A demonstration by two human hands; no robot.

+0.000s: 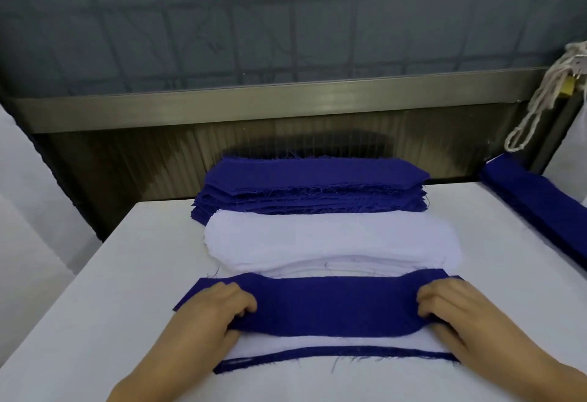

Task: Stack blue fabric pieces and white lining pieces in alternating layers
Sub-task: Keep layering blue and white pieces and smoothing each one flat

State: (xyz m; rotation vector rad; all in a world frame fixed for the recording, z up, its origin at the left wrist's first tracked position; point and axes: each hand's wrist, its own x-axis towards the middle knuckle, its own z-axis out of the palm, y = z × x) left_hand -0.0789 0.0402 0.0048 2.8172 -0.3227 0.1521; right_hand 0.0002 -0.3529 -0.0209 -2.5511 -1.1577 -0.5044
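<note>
I see my left hand (219, 309) and right hand (451, 309) curled, gripping the ends of a long blue fabric piece (324, 303) over white lining (317, 343) on the bench (127, 274).

Head camera looks forward and down (close) over the white table (95, 290).

We see bare white table (120, 274) left of the stacks; the blue fabric stack (313, 187) and white lining stack (330, 239) block the middle, folded blue cloth (540, 208) the right edge.
</note>
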